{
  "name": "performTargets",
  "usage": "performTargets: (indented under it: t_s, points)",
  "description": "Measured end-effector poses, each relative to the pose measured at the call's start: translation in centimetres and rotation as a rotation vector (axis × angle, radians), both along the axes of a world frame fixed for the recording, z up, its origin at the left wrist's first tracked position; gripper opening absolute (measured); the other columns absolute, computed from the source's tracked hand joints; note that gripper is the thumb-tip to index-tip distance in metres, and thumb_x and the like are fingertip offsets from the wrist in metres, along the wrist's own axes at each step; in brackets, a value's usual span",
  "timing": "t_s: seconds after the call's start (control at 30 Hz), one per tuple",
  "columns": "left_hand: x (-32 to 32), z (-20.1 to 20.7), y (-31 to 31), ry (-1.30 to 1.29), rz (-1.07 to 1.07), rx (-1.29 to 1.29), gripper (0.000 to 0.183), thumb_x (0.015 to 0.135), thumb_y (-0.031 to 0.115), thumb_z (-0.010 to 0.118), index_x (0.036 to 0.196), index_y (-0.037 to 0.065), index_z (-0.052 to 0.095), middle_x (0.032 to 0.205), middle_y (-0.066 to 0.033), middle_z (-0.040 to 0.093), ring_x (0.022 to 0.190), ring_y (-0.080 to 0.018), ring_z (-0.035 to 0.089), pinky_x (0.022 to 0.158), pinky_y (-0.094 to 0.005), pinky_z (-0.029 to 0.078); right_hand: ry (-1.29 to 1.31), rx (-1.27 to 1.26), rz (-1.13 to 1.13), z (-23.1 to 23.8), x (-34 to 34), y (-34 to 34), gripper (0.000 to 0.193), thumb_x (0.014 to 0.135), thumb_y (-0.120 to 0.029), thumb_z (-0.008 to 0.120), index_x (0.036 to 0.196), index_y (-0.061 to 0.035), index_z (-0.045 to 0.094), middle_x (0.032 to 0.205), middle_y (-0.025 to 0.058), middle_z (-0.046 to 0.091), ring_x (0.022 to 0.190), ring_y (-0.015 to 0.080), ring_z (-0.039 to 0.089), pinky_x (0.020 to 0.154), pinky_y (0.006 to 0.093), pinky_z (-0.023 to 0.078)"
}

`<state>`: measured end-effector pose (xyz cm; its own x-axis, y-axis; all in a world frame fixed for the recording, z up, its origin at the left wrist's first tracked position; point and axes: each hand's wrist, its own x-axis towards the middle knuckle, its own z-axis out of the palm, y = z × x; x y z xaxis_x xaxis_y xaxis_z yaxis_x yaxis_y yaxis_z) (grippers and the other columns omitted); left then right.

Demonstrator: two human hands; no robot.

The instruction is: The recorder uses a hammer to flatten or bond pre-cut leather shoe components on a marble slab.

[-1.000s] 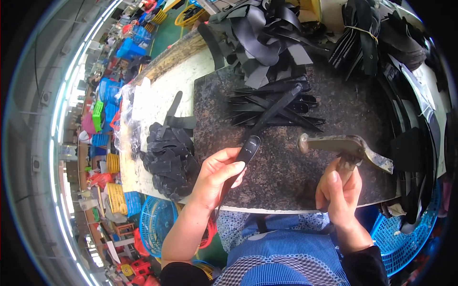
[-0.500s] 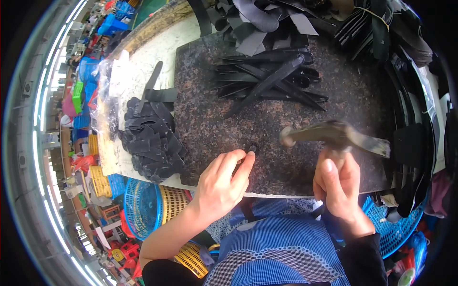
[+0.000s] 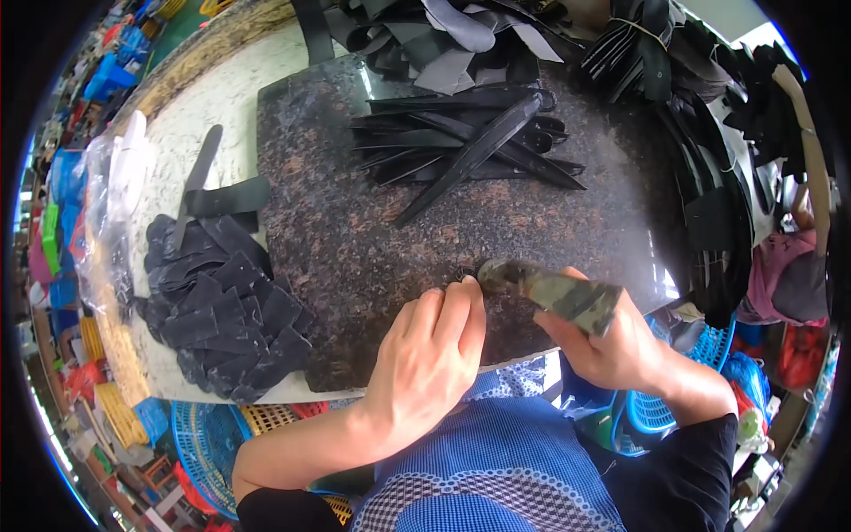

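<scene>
My right hand [image 3: 607,341] is closed round the handle of a hammer [image 3: 563,297], whose metal head points left. The hammer's striking face is down at the slab, right beside my left fingertips. My left hand [image 3: 430,350] pinches a small dark piece [image 3: 466,273] against the speckled stone slab [image 3: 355,239]; its shape is mostly hidden by fingers. Farther up the slab lies a crisscrossed stack of long, narrow, folded black strips [image 3: 470,133]. To the left is a heap of short, flat black pieces [image 3: 226,301].
Black and grey scraps [image 3: 443,44] are piled at the slab's far edge. A tied bundle of black strips [image 3: 629,49] lies far right. Blue baskets [image 3: 208,443] stand below the table edge. Another person's arm [image 3: 802,133] shows at the right.
The hammer has come down and left from above the slab to beside my left fingertips. My left hand keeps its pinch. The view has shifted, moving the slab leftward in the picture.
</scene>
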<state>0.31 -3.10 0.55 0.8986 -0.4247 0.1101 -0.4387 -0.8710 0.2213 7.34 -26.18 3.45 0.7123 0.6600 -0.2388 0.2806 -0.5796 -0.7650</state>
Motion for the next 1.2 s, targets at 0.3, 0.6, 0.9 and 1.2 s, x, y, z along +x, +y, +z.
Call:
performTargets:
  t_s: [0.3, 0.6, 0.9, 1.2]
  points:
    - [0.0, -0.3, 1.1, -0.003, 0.053, -0.212, 0.048, 0.073, -0.002, 0.07, 0.12, -0.008, 0.064, 0.113, -0.0157, 0.058, 0.097, -0.0296, 0.063, 0.083, -0.0379, 0.057, -0.228, -0.004, 0.1, -0.2, 0.4, 0.7, 0.022, 0.088, -0.001, 0.067, 0.107, 0.0003, 0.055, 0.062, 0.0127, 0.057, 0.054, 0.0374, 0.064, 0.048, 0.0436, 0.049]
    - [0.9, 1.3, 2.7, -0.007, -0.046, -0.405, 0.024, 0.075, -0.002, 0.074, 0.099, -0.004, 0.073, 0.107, -0.0131, 0.07, 0.086, -0.025, 0.068, 0.073, -0.0344, 0.059, -0.183, 0.29, -0.057, -2.5, 0.5, -1.6, 0.018, 0.1, -0.012, 0.065, 0.11, 0.0013, 0.059, 0.07, 0.0084, 0.063, 0.053, 0.0163, 0.06, 0.045, 0.0321, 0.045]
    - [16.3, 0.3, 0.6, -0.457, -0.132, -0.212, 0.021, 0.09, 0.015, 0.067, 0.106, 0.003, 0.072, 0.113, -0.0124, 0.073, 0.113, -0.0292, 0.067, 0.099, -0.0439, 0.052, 0.017, 0.682, -0.909, -6.1, 0.0, -3.7, 0.028, 0.11, -0.034, 0.054, 0.095, -0.0098, 0.053, 0.059, -0.0034, 0.038, 0.041, 0.0059, 0.035, 0.035, 0.0216, 0.026]
    - [-2.2, 4.5, 21.6, -0.475, 0.655, -0.427, 0.011, 0.097, 0.006, 0.068, 0.106, 0.005, 0.073, 0.097, -0.0086, 0.071, 0.09, -0.025, 0.07, 0.076, -0.0343, 0.056, 0.034, 0.798, -0.602, -5.1, -0.5, -4.2, 0.026, 0.113, -0.021, 0.046, 0.116, 0.0019, 0.056, 0.057, -0.0011, 0.037, 0.037, 0.0064, 0.032, 0.035, 0.0205, 0.029]
